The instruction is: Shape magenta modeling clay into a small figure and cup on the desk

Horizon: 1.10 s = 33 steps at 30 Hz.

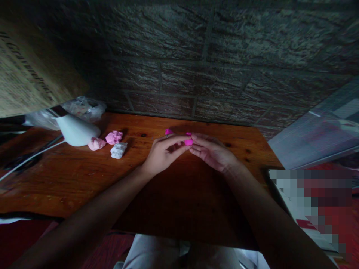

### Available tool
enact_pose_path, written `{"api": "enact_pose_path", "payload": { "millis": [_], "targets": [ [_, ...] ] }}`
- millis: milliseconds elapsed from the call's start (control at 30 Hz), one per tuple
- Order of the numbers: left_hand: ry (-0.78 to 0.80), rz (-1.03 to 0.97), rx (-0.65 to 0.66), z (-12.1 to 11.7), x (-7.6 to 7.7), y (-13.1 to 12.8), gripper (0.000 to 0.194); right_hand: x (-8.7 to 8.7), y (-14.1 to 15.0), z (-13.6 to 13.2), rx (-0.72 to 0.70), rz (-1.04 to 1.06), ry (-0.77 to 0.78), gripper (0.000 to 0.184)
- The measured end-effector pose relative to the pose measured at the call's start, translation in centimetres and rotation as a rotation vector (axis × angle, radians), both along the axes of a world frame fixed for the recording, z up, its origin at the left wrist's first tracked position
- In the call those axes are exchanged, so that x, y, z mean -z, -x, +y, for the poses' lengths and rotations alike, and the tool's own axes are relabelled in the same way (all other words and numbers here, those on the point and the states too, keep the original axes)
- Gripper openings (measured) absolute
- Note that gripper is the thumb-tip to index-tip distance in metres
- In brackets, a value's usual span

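Note:
Between the fingertips of both my hands is a small lump of bright pink modelling clay (189, 142), held just above the wooden table. My left hand (162, 151) pinches it with thumb and fingers from the left. From the right, the fingers of my right hand (213, 151) close on the same lump. Another bright pink piece (168, 131) shows behind my left hand, partly hidden by it. Off to the left sit a pink lump (114, 137), a paler pink lump (97, 144) and a white lump (119, 150), all crumpled in shape.
A white lamp base (77, 129) with a cable (33, 160) stands on the wooden table (84, 179) at left, beneath a printed shade (36, 71). Behind it lies a clear plastic bag (86, 108). A brick-patterned wall (174, 78) rises along the table's back edge.

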<state>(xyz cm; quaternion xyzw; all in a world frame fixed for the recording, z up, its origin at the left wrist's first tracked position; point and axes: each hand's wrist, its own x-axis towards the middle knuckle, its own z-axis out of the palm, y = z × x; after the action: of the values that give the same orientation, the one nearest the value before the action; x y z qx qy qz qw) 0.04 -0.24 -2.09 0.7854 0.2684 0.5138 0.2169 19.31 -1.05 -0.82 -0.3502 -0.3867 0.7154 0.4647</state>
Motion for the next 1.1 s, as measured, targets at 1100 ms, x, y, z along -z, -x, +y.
{"api": "enact_pose_path", "payload": {
  "millis": [1100],
  "targets": [
    [0.147,0.101,0.018,0.2,0.8,0.3,0.032,3.3,-8.4,4.3,0.451,-1.017,-0.446,0.023]
  ]
}}
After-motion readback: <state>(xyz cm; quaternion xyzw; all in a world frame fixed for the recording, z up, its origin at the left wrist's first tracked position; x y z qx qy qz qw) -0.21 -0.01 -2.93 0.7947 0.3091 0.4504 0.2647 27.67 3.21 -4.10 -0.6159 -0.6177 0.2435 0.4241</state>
